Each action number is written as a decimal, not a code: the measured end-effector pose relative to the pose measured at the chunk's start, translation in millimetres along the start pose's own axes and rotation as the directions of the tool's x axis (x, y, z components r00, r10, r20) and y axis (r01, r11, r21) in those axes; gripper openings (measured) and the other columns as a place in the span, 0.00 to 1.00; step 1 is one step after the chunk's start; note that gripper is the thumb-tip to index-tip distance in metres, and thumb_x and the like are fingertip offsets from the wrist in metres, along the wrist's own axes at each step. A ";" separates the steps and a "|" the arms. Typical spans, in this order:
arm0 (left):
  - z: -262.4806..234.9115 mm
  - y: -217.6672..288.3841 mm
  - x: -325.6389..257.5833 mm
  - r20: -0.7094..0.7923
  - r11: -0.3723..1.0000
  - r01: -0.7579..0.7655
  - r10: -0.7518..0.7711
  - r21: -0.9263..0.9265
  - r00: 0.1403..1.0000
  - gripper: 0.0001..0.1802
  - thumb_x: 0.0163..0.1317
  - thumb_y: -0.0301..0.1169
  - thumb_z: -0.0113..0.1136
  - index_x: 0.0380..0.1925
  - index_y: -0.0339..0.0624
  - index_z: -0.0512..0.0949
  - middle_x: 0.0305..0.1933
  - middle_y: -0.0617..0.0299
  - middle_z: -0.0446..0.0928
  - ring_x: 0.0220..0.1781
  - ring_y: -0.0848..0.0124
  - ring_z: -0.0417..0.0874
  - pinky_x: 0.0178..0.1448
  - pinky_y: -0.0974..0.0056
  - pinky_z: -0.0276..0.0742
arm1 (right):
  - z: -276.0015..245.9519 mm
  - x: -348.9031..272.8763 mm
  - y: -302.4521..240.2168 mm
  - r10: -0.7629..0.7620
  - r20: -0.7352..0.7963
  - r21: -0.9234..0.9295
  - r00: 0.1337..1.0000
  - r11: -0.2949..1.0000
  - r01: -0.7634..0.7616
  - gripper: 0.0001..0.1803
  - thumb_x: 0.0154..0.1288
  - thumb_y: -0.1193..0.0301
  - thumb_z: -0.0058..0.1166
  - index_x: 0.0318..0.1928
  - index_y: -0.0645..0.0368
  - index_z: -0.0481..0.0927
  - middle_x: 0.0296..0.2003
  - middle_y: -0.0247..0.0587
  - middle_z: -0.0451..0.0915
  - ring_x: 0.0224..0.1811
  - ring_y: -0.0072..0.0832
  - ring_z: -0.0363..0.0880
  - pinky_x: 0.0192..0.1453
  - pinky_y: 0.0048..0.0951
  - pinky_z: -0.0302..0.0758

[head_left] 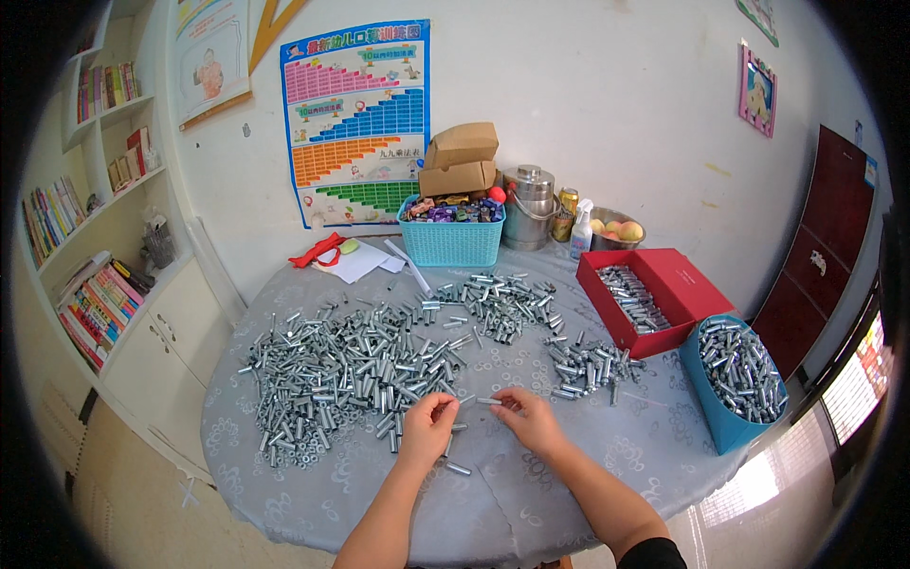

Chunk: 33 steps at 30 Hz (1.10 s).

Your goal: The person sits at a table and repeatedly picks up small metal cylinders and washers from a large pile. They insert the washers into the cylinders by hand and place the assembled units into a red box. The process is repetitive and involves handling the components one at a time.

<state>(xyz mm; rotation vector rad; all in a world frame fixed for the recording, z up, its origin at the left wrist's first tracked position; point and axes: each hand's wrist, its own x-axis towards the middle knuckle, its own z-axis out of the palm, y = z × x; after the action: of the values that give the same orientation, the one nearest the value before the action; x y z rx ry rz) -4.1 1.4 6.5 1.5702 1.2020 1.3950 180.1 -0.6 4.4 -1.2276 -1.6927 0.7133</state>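
Note:
My left hand (428, 429) pinches a thin silvery metal pin (466, 399), perhaps a bolt, that points to the right. Facing it, my right hand (531, 419) grips a short metal sleeve (488, 401) between thumb and fingertips. A small gap separates the two parts. Beside my left hand spreads a large heap of loose metal sleeves and bolts (332, 365), with small nuts or washers (308, 453) along its near edge. One loose sleeve (458, 468) lies on the cloth near my left wrist. Beyond my right hand is a smaller pile of metal pieces (592, 368).
A grey patterned cloth (569, 484) covers the round table. At the right stand a red box (611, 332) with rows of metal parts and a full blue bin (728, 431). Toward the wall are a turquoise basket (450, 245), a steel pot (531, 204), a spray bottle (581, 232) and papers (355, 264).

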 end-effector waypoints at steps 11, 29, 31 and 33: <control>-1.0 2.0 -0.1 0.020 0.998 0.060 -0.059 -0.030 0.998 0.07 0.57 0.29 0.55 0.27 0.35 0.75 0.18 0.69 0.69 0.21 0.81 0.65 0.25 0.74 0.61 | -5.5 2.8 -2.6 -0.014 0.024 0.045 1.000 0.999 0.013 0.12 0.54 0.70 0.57 0.39 0.61 0.77 0.30 0.39 0.77 0.33 0.24 0.74 0.39 0.24 0.71; 19.9 -4.9 -10.6 0.199 0.998 -0.061 0.060 0.001 0.978 0.11 0.64 0.34 0.46 0.36 0.37 0.70 0.28 0.61 0.74 0.29 0.73 0.72 0.38 0.69 0.69 | 6.6 -5.5 -18.2 -0.089 0.124 0.085 0.988 0.993 0.079 0.13 0.54 0.71 0.57 0.40 0.61 0.77 0.35 0.41 0.78 0.37 0.30 0.76 0.41 0.27 0.72; 18.7 -6.5 -9.9 0.187 0.998 -0.061 0.058 0.007 0.981 0.11 0.64 0.34 0.45 0.36 0.36 0.70 0.25 0.64 0.71 0.25 0.77 0.70 0.32 0.72 0.67 | 4.3 -3.1 -17.8 -0.148 0.108 0.060 0.983 0.988 0.142 0.12 0.54 0.71 0.57 0.40 0.61 0.77 0.35 0.41 0.78 0.38 0.32 0.76 0.42 0.28 0.72; 18.3 -6.9 -10.1 0.130 0.997 -0.067 0.062 0.029 0.990 0.11 0.64 0.34 0.44 0.35 0.37 0.70 0.22 0.66 0.68 0.21 0.79 0.67 0.26 0.74 0.65 | 1.2 0.9 -16.9 -0.170 0.051 0.007 0.984 0.986 0.169 0.11 0.54 0.72 0.56 0.39 0.60 0.77 0.35 0.41 0.78 0.38 0.33 0.76 0.42 0.29 0.71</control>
<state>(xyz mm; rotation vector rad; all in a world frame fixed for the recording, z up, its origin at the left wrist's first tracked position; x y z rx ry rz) 12.7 -4.6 -6.3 1.7093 1.1113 1.2978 171.9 -5.4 18.4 -1.0563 -1.8130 0.6476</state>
